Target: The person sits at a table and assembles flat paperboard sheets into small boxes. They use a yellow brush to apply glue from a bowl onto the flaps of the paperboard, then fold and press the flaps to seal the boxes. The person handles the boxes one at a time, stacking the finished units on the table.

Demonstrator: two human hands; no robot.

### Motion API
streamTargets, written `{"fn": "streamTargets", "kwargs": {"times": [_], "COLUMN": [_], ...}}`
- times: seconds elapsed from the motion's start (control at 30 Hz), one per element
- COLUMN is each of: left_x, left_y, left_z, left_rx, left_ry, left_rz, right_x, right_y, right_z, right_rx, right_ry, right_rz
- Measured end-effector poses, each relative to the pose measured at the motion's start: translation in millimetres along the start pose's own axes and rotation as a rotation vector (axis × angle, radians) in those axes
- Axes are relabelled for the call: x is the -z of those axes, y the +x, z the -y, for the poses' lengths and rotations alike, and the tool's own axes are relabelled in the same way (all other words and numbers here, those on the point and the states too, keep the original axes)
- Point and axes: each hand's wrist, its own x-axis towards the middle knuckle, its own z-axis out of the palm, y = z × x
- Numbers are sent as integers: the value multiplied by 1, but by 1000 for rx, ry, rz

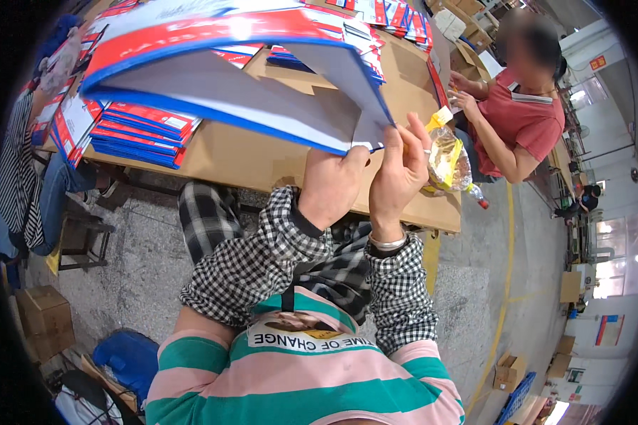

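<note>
A large printed carton, red and white with blue edges, is held up over the table's near edge. Its mouth gapes towards me and shows a plain white inside. My left hand grips the lower edge near the right corner, thumb on top. At that same corner, my right hand pinches the edge between thumb and index finger, its other fingers raised. The two hands are close together. Part of the left fingers is hidden behind the carton and the hand itself.
Flat cartons in a stack lie at the table's left, with more piles at the back. A crinkled clear plastic item with yellow parts rests by the brown table's right edge. One person sits right; another is left.
</note>
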Motion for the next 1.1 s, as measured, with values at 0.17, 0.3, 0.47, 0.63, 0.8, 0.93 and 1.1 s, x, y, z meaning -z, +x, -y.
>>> {"fn": "streamTargets", "kwargs": {"times": [0.17,0.3,0.47,0.63,0.8,0.93,1.1], "left_x": [2,4,5,19,67,131,151], "left_y": [-2,-5,-6,-4,9,-2,-37], "left_z": [6,12,20,30,50,107,138], "left_rx": [49,46,4,269,405,812,801], "left_ry": [-173,-186,-79,-172,-235,-375,-507], "left_rz": [-45,-43,-87,-106,46,127,295], "right_x": [0,3,6,10,25,38,55], "right_y": [-1,-5,-10,-15,-22,-18,-23], "right_z": [2,-6,-17,-14,-13,-13,-10], "right_rx": [-86,-75,-88,-179,-58,-101,-124], "right_ry": [22,-78,-60,-39,-158,-114,-223], "right_rz": [-30,-34,-43,55,211,192,195]}}
